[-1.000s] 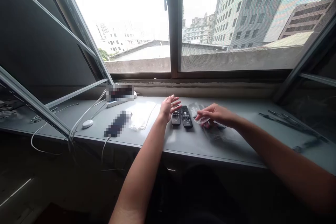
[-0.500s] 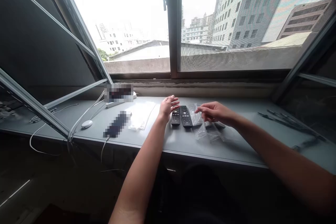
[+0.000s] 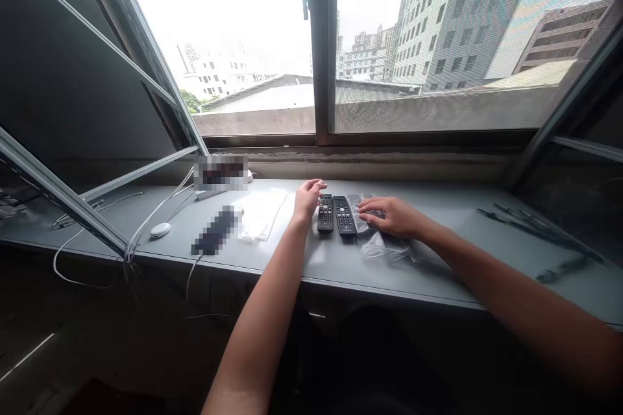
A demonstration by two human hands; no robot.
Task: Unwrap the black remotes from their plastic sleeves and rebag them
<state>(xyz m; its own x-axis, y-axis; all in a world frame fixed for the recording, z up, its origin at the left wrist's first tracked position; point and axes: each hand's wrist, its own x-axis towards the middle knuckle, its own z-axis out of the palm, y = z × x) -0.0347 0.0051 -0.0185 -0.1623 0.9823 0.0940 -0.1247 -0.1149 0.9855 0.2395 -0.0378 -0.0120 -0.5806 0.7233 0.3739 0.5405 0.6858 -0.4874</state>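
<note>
Two black remote controls lie side by side on the grey shelf: the left remote and the right remote, both with their buttons up. My left hand is beside the left remote's far end, its fingers curled in with nothing visible in them. To the right, my right hand lies palm down over clear plastic bags, fingers stretched out. What is under that palm is hidden.
White sheets lie left of the remotes. Farther left are a blurred dark object, a white round device, a white power strip and loose cables. Dark thin rods lie at the right.
My left hand's fingers have curled in from being spread. My right hand has gone from a pointing shape to lying flatter on the plastic bags. Both remotes are slightly straighter.
</note>
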